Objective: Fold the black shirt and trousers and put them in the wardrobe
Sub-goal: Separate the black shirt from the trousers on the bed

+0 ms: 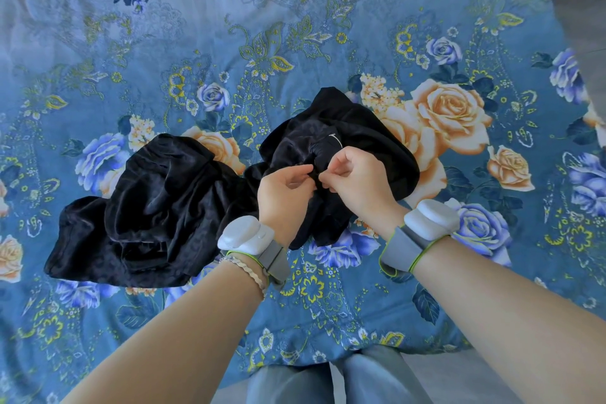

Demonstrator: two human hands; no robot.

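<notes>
Garment (360, 131) black, crumpled; left hand (283, 188), right hand (359, 180) fingers pinch its fabric; second heap (147, 207) beside.

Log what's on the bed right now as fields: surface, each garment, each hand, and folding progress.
surface: blue floral bedsheet
left garment: black, crumpled, no hand on it
right garment: black, bunched, white label showing
left hand: pinches a fold of the right garment
right hand: pinches the same garment beside the left hand
wrists: a white device strapped on each
folding: neither garment folded; shirt versus trousers cannot be told
</notes>
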